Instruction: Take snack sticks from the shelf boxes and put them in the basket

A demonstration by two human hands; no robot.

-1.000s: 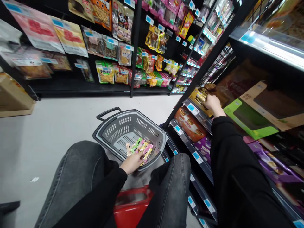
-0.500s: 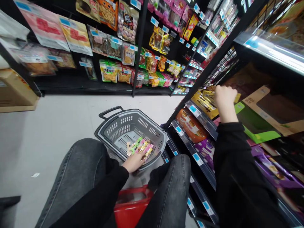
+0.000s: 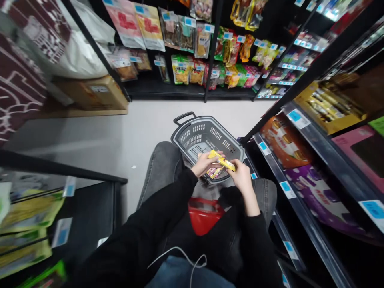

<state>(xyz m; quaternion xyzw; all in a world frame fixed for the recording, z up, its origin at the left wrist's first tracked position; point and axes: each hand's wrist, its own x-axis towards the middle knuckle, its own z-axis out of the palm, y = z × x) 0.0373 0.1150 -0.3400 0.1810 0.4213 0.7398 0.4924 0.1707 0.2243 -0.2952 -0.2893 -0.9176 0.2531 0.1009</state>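
Observation:
Both my hands meet above the near side of a grey plastic shopping basket (image 3: 207,120) on the floor between my knees. A slim yellow snack packet (image 3: 225,163) spans the gap between them. My left hand (image 3: 204,164) is closed on its left end, where another yellow wrapper may lie against it. My right hand (image 3: 241,175) pinches the right end. Beneath them, small pink and yellow packets (image 3: 213,173) lie in the basket, partly hidden by my hands. On the shelf to the right, a yellow open carton (image 3: 330,130) holds several gold-wrapped packets (image 3: 325,104).
Shelving with price tags (image 3: 287,189) runs close along my right, holding orange (image 3: 285,142) and purple (image 3: 324,196) snack packs. Hanging snack bags (image 3: 180,70) line the back rack. A cardboard box (image 3: 93,94) stands at left. Something red (image 3: 204,218) is between my legs.
My right hand has come down from the shelf carton to the basket with a yellow packet. My left hand has risen from the packets to meet it. The view has swung left.

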